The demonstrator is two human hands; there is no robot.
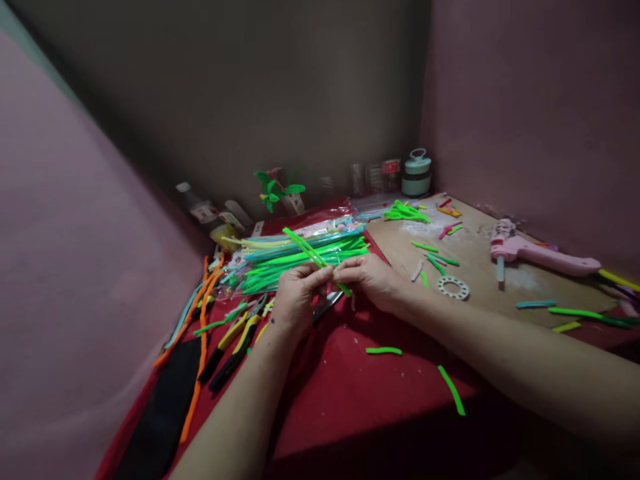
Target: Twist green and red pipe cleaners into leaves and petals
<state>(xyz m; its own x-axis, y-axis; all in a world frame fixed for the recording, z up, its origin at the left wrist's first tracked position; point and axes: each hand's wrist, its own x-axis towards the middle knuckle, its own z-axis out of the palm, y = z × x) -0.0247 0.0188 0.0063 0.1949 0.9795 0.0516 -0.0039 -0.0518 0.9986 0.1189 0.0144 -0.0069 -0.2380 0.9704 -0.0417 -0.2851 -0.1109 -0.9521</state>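
Bright green pipe cleaners (pixel 309 248) are pinched between the fingertips of both hands, over the red cloth. My left hand (pixel 299 293) is closed on them from the left, thumb against fingers. From the right, my right hand (pixel 370 277) grips them close beside it, near their lower end. Just below the hands lies a metal blade (pixel 329 305), partly hidden by my left hand. Behind the hands rests a clear bag of green, blue and yellow pipe cleaners (pixel 320 260). Short green pieces (pixel 383 351) lie on the cloth in front.
Yellow-and-black pliers (pixel 240 340) and orange pipe cleaners (pixel 203 353) lie at the left. A brown board (pixel 480 267) at the right carries a pink glue gun (pixel 545 257), a white ring (pixel 453 287) and cut pieces. A lidded jar (pixel 417 175) and a bottle (pixel 197 203) stand behind.
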